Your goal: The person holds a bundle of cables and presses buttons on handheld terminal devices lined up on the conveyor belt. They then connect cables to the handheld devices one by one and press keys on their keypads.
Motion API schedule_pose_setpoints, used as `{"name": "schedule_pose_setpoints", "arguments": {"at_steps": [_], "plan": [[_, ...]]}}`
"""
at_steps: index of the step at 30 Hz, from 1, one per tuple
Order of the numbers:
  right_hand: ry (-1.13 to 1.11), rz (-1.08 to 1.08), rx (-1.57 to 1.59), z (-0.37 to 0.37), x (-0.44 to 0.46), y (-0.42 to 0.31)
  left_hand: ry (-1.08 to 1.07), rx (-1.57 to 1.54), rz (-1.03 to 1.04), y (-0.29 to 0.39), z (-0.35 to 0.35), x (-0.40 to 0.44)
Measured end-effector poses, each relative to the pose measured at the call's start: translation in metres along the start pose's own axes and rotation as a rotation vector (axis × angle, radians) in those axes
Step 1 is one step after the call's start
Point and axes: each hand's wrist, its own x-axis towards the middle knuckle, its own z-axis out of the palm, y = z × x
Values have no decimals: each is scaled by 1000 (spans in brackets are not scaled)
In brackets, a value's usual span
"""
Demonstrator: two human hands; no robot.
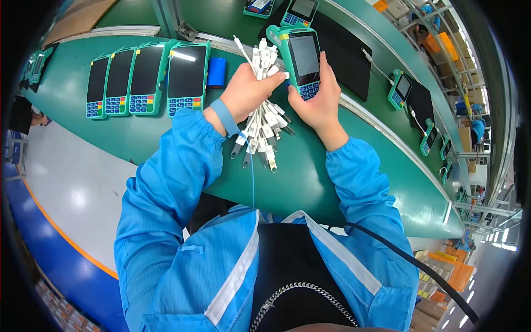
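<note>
My left hand (249,91), with a blue wrist strap (225,117), is closed around a bundle of short white cables (267,127) with white and grey ends. The cable ends stick out above and fan out below the fist. Its thumb reaches the left edge of a green handheld payment terminal (304,58). My right hand (322,99) grips this terminal by its lower right side, thumb beside the blue keypad. The terminal's screen is dark grey and faces me. Whether the left thumb presses on the terminal or only lies near it, I cannot tell.
Several green terminals (146,80) stand in a row on the green table (332,182) at left, beside a blue block (216,73). Beyond a metal rail, more terminals (399,89), some cabled, lie on and around black mats (351,61). A thin blue cord hangs from the wrist strap.
</note>
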Motion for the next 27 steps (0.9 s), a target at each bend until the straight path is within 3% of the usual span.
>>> {"name": "schedule_pose_setpoints", "arguments": {"at_steps": [4,6,8,9,11,13,15,17,18,21,24,25,27], "plan": [[-17,43,-29,1,-4,-9,55,110,18,-11,1,4],[27,-12,-35,0,-2,-6,22,-6,3,-14,1,4],[-87,98,160,-14,2,3,-130,-145,-35,-11,-2,6],[-147,184,343,-23,3,9,8,-133,-113,-2,7,3],[-142,313,648,-40,10,35,-16,-123,-73,-5,-7,9],[-52,368,535,-62,31,67,76,-124,-107,-2,-7,12],[56,499,325,-72,56,116,18,-189,-90,-14,-12,16],[107,577,-98,-90,88,153,-41,-289,-135,-19,-13,17],[195,550,-339,-80,91,214,-38,-275,-152,-18,-12,17],[36,888,-512,-92,103,282,-40,-263,-162,-17,-12,18],[-26,927,-589,-95,84,319,-23,-236,-171,-15,-11,17],[-32,841,-622,-103,75,307,-10,-240,-189,-13,-10,17],[205,454,-901,-109,30,306,-27,-246,-201,-14,-10,17]]}}
